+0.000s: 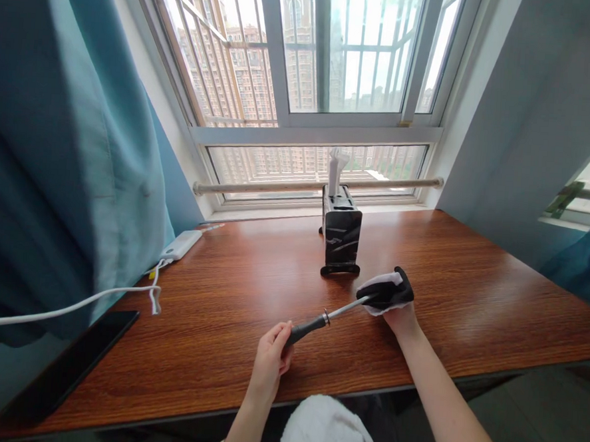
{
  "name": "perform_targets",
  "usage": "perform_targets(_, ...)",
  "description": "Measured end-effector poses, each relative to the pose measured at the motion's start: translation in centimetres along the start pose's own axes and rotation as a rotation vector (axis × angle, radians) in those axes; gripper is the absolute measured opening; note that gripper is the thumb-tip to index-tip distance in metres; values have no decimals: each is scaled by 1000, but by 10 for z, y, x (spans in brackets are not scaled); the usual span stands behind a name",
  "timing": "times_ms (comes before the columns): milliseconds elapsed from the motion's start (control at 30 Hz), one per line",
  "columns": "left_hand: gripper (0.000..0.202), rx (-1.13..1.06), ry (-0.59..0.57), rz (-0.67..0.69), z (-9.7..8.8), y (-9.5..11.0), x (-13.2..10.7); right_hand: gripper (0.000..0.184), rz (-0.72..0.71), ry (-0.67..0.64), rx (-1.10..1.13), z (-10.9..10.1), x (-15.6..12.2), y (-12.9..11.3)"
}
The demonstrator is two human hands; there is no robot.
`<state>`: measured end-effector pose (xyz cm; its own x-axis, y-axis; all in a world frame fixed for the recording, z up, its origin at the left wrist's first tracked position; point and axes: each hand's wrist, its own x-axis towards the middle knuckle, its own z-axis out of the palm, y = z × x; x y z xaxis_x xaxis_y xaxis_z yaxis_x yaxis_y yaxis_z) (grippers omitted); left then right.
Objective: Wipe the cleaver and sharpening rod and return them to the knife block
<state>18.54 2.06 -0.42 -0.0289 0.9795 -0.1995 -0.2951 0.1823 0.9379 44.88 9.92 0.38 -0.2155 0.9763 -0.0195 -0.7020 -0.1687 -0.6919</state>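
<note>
My left hand [271, 353] is closed around the dark grey handle [307, 330] of what looks like a sharpening steel. Its thin metal rod [348, 307] slants up and to the right, above the table. At the rod's far end, my right hand [398, 314] is closed on a white tissue or cloth [378, 280] together with a black piece [389, 293] whose kind I cannot make out. The rod's tip is hidden behind these. Beyond my hands stands a black marbled holder [342, 237] on feet, with a white tissue [336, 170] sticking up from its top.
A brown wooden table [231, 284] runs up to the barred window [349, 57]. On its left lie a white power strip [181, 244] with a white cable [95, 295] and a flat black device [81, 355]. A blue curtain [115, 136] hangs there. Something white and fluffy [329, 431] shows below the front edge.
</note>
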Motion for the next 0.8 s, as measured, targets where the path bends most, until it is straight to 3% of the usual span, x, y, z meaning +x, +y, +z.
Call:
perform_targets(233, 30, -75, 32, 82, -1, -3, 4, 69, 3, 14, -46, -8, 3, -2)
perform_targets(367, 38, -114, 51, 134, -5, -5, 6, 68, -25, 25, -90, -11, 4, -1)
perform_targets(533, 32, -108, 12, 76, -5, -6, 5, 66, -34, 45, -88, -11, 2, -1)
perform_targets(800, 41, 35, 53, 13, 0, -5, 2, 61, -20, 71, -43, -10, 0, -3)
